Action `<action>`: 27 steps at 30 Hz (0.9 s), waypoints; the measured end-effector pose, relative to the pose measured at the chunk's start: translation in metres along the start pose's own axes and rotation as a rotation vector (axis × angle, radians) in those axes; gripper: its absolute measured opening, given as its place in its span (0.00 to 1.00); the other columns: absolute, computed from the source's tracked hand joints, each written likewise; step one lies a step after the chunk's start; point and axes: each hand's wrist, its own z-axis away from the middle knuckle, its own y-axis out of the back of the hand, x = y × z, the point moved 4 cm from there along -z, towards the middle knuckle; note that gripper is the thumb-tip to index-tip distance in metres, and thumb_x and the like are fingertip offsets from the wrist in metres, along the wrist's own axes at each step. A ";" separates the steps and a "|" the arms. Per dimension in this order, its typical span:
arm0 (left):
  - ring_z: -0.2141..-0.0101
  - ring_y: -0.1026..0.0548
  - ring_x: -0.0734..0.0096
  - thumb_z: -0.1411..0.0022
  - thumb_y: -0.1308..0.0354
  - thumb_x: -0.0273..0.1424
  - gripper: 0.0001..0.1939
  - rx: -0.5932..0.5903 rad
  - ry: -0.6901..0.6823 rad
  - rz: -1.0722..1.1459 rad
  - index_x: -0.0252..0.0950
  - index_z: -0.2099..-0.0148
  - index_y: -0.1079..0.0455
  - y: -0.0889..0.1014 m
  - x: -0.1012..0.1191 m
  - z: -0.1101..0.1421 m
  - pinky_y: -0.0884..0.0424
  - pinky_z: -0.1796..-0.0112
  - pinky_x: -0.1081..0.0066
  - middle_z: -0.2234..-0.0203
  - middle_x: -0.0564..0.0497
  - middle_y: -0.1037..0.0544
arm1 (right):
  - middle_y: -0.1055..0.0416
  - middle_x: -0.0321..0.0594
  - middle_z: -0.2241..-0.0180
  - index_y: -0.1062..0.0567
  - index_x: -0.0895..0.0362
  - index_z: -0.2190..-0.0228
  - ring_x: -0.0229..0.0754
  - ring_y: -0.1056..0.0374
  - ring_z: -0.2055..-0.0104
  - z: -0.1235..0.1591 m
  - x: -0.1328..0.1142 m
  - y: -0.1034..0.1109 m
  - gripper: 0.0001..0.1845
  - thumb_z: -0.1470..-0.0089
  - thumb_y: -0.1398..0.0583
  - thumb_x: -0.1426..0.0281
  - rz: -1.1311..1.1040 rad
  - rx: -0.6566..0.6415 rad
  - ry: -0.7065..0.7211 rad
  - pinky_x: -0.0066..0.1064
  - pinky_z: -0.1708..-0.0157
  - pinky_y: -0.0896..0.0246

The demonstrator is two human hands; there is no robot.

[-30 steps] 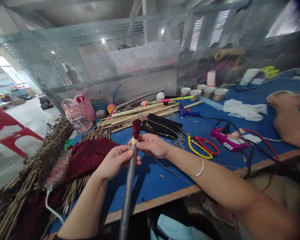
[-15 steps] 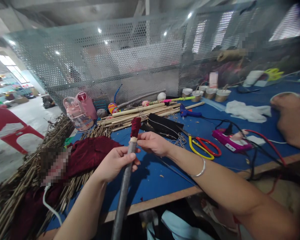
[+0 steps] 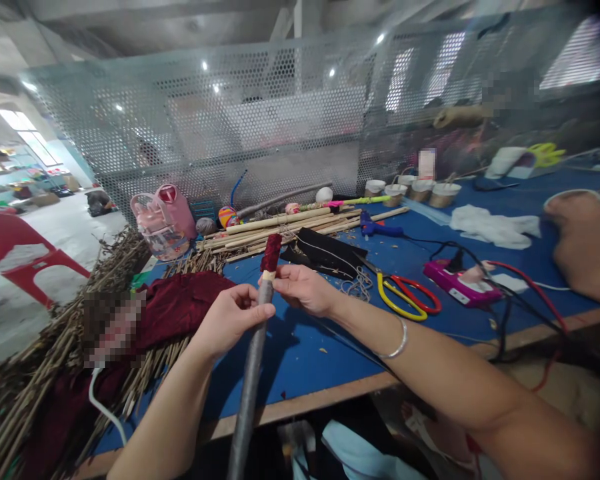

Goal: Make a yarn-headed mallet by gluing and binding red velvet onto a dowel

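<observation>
My left hand (image 3: 237, 317) is closed round a stick wrapped in grey (image 3: 253, 373), held at a slant above the table. A dark red fuzzy covering (image 3: 271, 253) caps its upper end, with a narrow pale band of bare stick below it. The fingertips of my right hand (image 3: 303, 288) are pinched against the stick just under that band. From beneath that hand a thin grey cord (image 3: 350, 341) runs down behind my right forearm; its end at the fingers is hidden. Dark red cloth (image 3: 180, 307) lies to the left of my left hand.
Yellow-and-red-handled scissors (image 3: 410, 297), black cloth (image 3: 330, 252) and a blue glue gun (image 3: 380, 227) lie beyond my right arm. A purple power strip (image 3: 460, 281) with cables is further right, near another person's arm (image 3: 587, 247). Dry stalks (image 3: 50, 347) cover the left side.
My left thumb and fingers have shifted slightly up the stick, and its fingers are less visible beyond it. My right hand stays pinched at nearly the same spot.
</observation>
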 end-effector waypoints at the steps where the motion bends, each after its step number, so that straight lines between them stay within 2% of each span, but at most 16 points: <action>1: 0.83 0.36 0.82 0.58 0.29 0.36 0.15 -0.003 0.004 -0.017 0.31 0.74 0.30 0.001 0.000 0.000 0.40 0.79 0.80 0.84 0.57 0.30 | 0.50 0.22 0.89 0.30 0.63 0.63 0.26 0.60 0.88 0.000 0.000 0.000 0.23 0.53 0.36 0.57 -0.002 -0.009 -0.005 0.23 0.88 0.70; 4: 0.81 0.32 0.79 0.53 0.32 0.39 0.16 -0.079 0.058 0.040 0.30 0.71 0.28 0.003 -0.003 0.001 0.38 0.78 0.79 0.81 0.52 0.26 | 0.49 0.22 0.89 0.31 0.63 0.63 0.26 0.60 0.88 -0.001 0.000 0.002 0.23 0.53 0.36 0.57 -0.023 -0.051 -0.024 0.22 0.88 0.68; 7: 0.76 0.25 0.72 0.51 0.33 0.40 0.17 -0.178 0.128 0.160 0.29 0.67 0.27 0.002 -0.006 0.002 0.33 0.75 0.77 0.74 0.45 0.22 | 0.47 0.23 0.88 0.31 0.63 0.65 0.26 0.59 0.89 -0.001 0.000 0.004 0.23 0.54 0.36 0.57 -0.019 -0.058 -0.024 0.22 0.88 0.67; 10: 0.72 0.22 0.68 0.50 0.34 0.39 0.19 -0.263 0.155 0.263 0.31 0.60 0.29 0.000 -0.007 0.003 0.29 0.70 0.74 0.71 0.44 0.21 | 0.46 0.23 0.87 0.30 0.63 0.64 0.25 0.58 0.89 -0.001 -0.001 0.001 0.23 0.53 0.36 0.56 -0.011 -0.072 -0.012 0.21 0.89 0.67; 13: 0.72 0.22 0.68 0.47 0.35 0.38 0.20 -0.297 0.147 0.341 0.34 0.56 0.34 -0.003 -0.005 0.004 0.27 0.69 0.71 0.70 0.45 0.21 | 0.48 0.23 0.88 0.30 0.63 0.64 0.26 0.59 0.89 -0.001 -0.002 0.000 0.23 0.52 0.36 0.57 0.002 -0.067 0.000 0.22 0.90 0.68; 17: 0.76 0.27 0.75 0.44 0.38 0.38 0.16 -0.250 0.141 0.429 0.35 0.58 0.37 -0.014 -0.006 0.006 0.28 0.72 0.71 0.75 0.52 0.26 | 0.50 0.22 0.88 0.30 0.63 0.64 0.26 0.61 0.88 -0.001 -0.002 0.001 0.22 0.52 0.36 0.57 -0.002 -0.023 0.023 0.23 0.89 0.70; 21: 0.80 0.34 0.80 0.49 0.34 0.38 0.18 -0.154 0.078 0.394 0.36 0.63 0.36 -0.021 -0.010 0.005 0.35 0.78 0.78 0.80 0.58 0.32 | 0.47 0.23 0.87 0.30 0.63 0.65 0.25 0.59 0.87 -0.001 -0.004 -0.001 0.21 0.53 0.36 0.59 -0.017 -0.005 0.063 0.23 0.86 0.67; 24: 0.80 0.33 0.81 0.54 0.31 0.36 0.18 -0.046 0.121 0.279 0.33 0.67 0.34 -0.014 -0.015 0.002 0.36 0.77 0.79 0.81 0.57 0.31 | 0.46 0.24 0.86 0.29 0.64 0.67 0.25 0.58 0.86 -0.001 -0.007 -0.002 0.20 0.53 0.35 0.60 -0.008 -0.007 0.081 0.23 0.85 0.65; 27: 0.80 0.33 0.83 0.56 0.29 0.35 0.18 0.011 0.140 0.221 0.31 0.65 0.29 -0.003 -0.017 0.000 0.39 0.78 0.80 0.81 0.57 0.30 | 0.47 0.23 0.87 0.29 0.63 0.68 0.25 0.59 0.86 -0.002 -0.007 0.000 0.20 0.55 0.35 0.58 0.027 0.026 0.059 0.24 0.85 0.66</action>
